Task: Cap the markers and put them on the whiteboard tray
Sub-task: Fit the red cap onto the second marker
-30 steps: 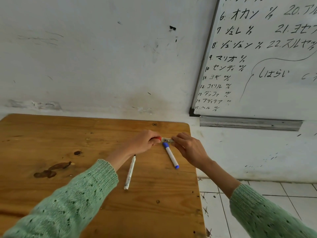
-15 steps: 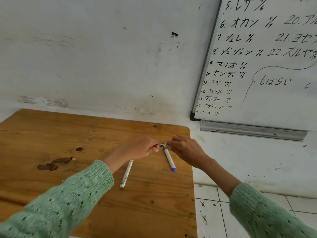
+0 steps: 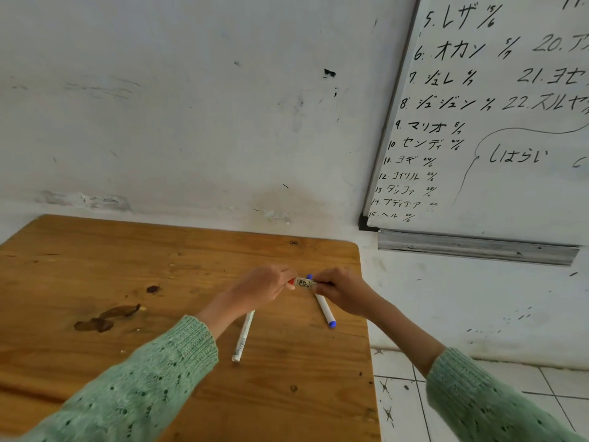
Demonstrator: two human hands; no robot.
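Both hands hold a red marker level above the wooden table. My left hand grips its red end, my right hand pinches the other end of the white barrel. A blue marker lies on the table just under my right hand, its blue end pointing toward me. A third white marker lies partly under my left wrist. The grey whiteboard tray runs along the bottom of the whiteboard at the upper right and holds nothing.
The table's right edge drops to a white tiled floor. A dark stain marks the table's left part. A scuffed white wall stands behind the table.
The hands have stayed together on the red marker. The view has tilted up slightly, so the table and hands sit lower in the frame.
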